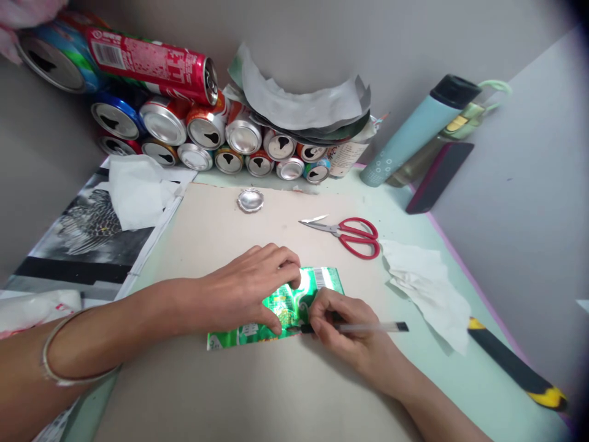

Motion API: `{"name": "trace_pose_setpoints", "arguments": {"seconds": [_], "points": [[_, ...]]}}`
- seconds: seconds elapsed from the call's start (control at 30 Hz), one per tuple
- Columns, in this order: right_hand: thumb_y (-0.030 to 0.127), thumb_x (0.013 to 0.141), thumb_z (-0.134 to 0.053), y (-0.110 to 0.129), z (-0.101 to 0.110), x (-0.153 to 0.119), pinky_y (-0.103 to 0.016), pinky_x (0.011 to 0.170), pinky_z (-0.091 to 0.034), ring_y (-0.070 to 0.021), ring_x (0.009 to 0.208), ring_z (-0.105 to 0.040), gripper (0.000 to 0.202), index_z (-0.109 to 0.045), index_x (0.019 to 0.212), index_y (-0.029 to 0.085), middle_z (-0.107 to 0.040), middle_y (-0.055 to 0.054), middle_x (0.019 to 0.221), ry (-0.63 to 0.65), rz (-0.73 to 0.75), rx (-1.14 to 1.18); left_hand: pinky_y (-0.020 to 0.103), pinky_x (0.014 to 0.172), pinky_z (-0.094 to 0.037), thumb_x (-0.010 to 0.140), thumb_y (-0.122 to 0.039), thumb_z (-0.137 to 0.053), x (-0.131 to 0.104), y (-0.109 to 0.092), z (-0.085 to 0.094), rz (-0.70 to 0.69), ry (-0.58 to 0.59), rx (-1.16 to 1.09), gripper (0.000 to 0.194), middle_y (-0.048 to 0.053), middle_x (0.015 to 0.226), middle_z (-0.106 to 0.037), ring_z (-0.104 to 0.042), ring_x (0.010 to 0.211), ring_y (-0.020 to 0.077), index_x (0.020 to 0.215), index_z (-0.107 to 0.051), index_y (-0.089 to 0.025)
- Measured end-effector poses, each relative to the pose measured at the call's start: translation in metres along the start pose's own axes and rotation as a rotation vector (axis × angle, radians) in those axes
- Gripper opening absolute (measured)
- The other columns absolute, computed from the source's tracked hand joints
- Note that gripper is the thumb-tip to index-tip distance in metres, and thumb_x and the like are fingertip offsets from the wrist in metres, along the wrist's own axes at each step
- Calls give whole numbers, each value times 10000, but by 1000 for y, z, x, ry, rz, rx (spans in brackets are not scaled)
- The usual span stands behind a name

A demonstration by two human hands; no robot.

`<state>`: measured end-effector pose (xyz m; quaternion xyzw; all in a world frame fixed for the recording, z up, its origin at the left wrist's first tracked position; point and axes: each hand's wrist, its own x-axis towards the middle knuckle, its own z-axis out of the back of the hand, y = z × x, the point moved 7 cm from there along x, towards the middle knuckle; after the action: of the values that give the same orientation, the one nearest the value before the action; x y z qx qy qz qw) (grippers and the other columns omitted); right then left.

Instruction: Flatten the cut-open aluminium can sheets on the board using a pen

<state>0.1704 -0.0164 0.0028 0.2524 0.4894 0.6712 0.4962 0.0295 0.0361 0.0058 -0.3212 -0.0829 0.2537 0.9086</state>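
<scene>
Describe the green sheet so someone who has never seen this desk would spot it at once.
From the stacked cans, come forward to the beige board. There, the left hand rests on the sheet while the right hand holds a pen to it. Unlike the red-handled scissors beyond, it is bright green and printed, with a barcode.

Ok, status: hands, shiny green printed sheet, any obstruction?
Left hand on shiny green printed sheet. Right hand holds slim clear-barrelled pen at its near edge. Red-handled metal scissors beyond, not touching.
</scene>
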Motion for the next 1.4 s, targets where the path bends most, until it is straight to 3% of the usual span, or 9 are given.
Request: {"name": "trace_pose_setpoints", "arguments": {"seconds": [0.4,0.6,0.8,1.4], "points": [[271,961,-528,0,-1,-1,-263,582,-334,-145,643,-414,233,-495,738,212,-490,22,688,0,-14,27,357,1059,-361,736,-210,-915,-3,10,8,-41,88,-153,544,34,1376,-510,-443,1290,268,1156,-573,-262],[412,1004,-594,-11,4,0,-261,613,-382,-158,695,-495,260,-638,853,205,-562,4,742,-42,-51,200,341,1030,-380,759,-182,-876,-3,11,10,-58,65,-173,512,27,1365,-528,-470,1257,261,1175,-592,-270],[443,1005,-605,-9,4,-2,-264,630,-404,-168,726,-531,265,-691,913,210,-617,-16,790,-35,-30,143,345,1045,-370,746,-167,-883,-2,12,8,-54,73,-155,515,34,1362,-524,-465,1275,261,1150,-578,-260],[308,975,-548,-2,-1,2,-301,654,-479,-193,725,-624,185,-669,888,198,-685,-37,784,-25,-46,45,331,1043,-369,736,-181,-914,-2,10,10,-24,96,-158,544,24,1358,-523,-462,1281,255,1150,-572,-272]]}}
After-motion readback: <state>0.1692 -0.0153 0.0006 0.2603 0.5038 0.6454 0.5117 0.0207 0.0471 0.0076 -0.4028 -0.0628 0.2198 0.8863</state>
